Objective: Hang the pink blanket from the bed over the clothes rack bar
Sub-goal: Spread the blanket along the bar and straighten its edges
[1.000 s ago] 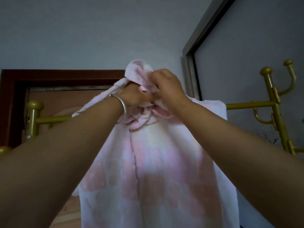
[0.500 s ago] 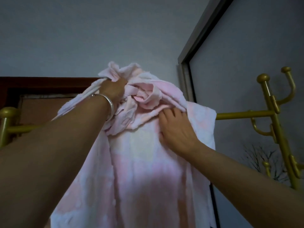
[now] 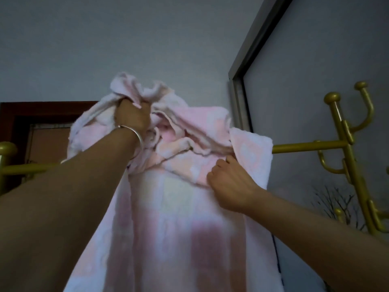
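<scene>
The pink blanket [image 3: 174, 218] hangs down in front of me over the gold clothes rack bar [image 3: 303, 146], which runs left to right and is hidden behind the cloth in the middle. A crumpled bunch of the blanket sits piled on top of the bar. My left hand [image 3: 132, 118], with a silver bangle on the wrist, is raised and clenched in that bunch. My right hand [image 3: 228, 182] is lower, fingers curled into a fold of the blanket just under the bar.
A gold upright post with curved hooks [image 3: 347, 140] stands at the right end of the bar; a gold knob [image 3: 7, 147] tops the left post. A dark wooden door frame [image 3: 42, 108] is behind on the left, a grey sliding-door frame [image 3: 242, 91] on the right.
My hands have parted: the left lifted the bunched cloth up and to the left, the right dropped below the bar and closed on a fold. More blanket is spread to the right along the bar.
</scene>
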